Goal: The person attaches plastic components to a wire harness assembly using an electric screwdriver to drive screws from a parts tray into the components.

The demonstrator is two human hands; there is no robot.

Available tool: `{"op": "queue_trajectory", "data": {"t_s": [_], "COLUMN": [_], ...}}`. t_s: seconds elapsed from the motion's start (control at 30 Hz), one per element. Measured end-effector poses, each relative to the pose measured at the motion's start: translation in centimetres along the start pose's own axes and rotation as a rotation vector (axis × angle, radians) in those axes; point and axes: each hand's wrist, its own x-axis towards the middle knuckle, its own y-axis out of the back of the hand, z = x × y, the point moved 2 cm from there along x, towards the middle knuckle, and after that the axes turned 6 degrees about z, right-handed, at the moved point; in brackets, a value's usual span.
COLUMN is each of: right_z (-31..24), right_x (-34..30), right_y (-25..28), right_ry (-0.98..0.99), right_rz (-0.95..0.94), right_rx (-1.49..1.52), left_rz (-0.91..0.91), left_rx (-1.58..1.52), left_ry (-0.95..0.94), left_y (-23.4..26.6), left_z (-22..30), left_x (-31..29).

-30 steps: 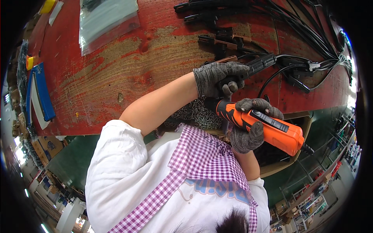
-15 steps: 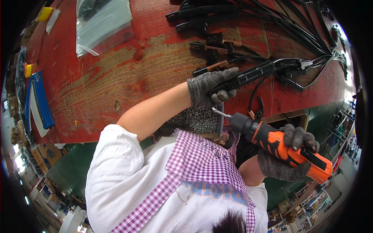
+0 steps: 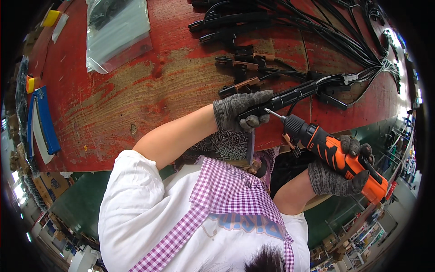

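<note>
My left hand (image 3: 242, 109), in a grey knit glove, is closed around one end of a black electrode holder (image 3: 293, 95) with a cable running off to the right. In my gloved right hand (image 3: 337, 174) is an orange and black cordless screwdriver (image 3: 327, 147), gripped around its body. Its thin bit (image 3: 275, 114) points up and left, with the tip at the side of the holder beside my left fingers. Whether a screw sits at the tip is too small to tell. Below my left wrist, a box of small screws (image 3: 224, 146) lies at the table edge.
More black holders with copper-coloured jaws (image 3: 244, 86) lie beyond my left hand. Bundled black cables (image 3: 335, 47) stretch across the far right. A clear plastic bag (image 3: 120, 43) lies on the worn red table (image 3: 108, 113), and a blue-edged strip (image 3: 45, 122) at the left.
The screwdriver has swung up, bringing its bit from below and apart to the side of the electrode holder. My left hand keeps its grip on the holder.
</note>
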Motion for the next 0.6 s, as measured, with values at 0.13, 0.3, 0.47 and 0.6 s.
{"op": "queue_trajectory", "data": {"t_s": [0.13, 0.3, 0.47, 0.6], "right_z": [0.2, 0.5, 1.0, 1.4], "right_x": [-0.1, -0.4, -0.7, 0.2], "right_y": [-0.2, -0.2, -1.3, -2.7], "right_ry": [0.010, 0.064, 0.102, 0.099], "right_rz": [-0.015, 0.014, -0.076, -0.383], "right_rx": [-0.024, -0.052, -0.093, -0.119], "left_rz": [0.047, 0.124, 0.192, 0.267], "left_rx": [0.026, 0.093, 0.130, 0.117], "left_ry": [0.007, -0.012, -0.043, -0.001], "left_y": [-0.4, -0.7, -0.9, -0.9], "left_z": [0.1, 0.1, 0.2, 0.1], "left_x": [0.0, -0.2, -0.6, 0.0]}}
